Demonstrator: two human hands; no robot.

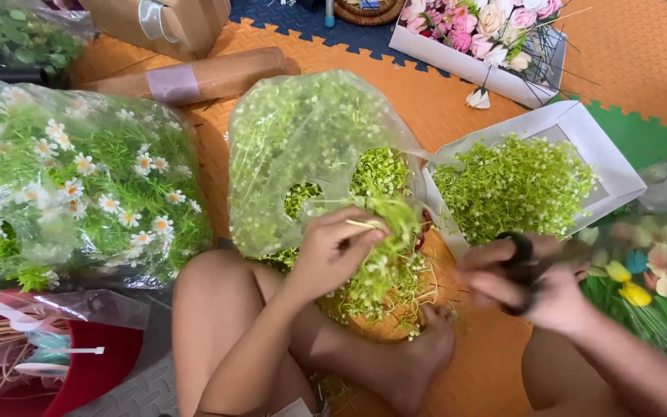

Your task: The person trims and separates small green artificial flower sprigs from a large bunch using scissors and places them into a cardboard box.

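My left hand (332, 251) is closed around a bunch of small green sprigs (386, 259) with tiny white buds; my fingers (360, 228) curl over the stems and pinch one pale stalk at the top. The bunch sits over my lap, just above my foot (424, 359), and reaches up into the torn clear plastic bag (303, 139) holding more of the same greenery. My right hand (530, 286) is blurred; it is wrapped around black scissor handles (520, 251), and I cannot tell how far the blades stand apart. It lies just beside a white cardboard box (619, 166) filled with cut green sprigs. To my left lies a wrapped bundle of white daisies (71, 185). Farther off, a second white box holds pink and cream roses (488, 27). The orange foam mat (457, 108) lies under all of it.
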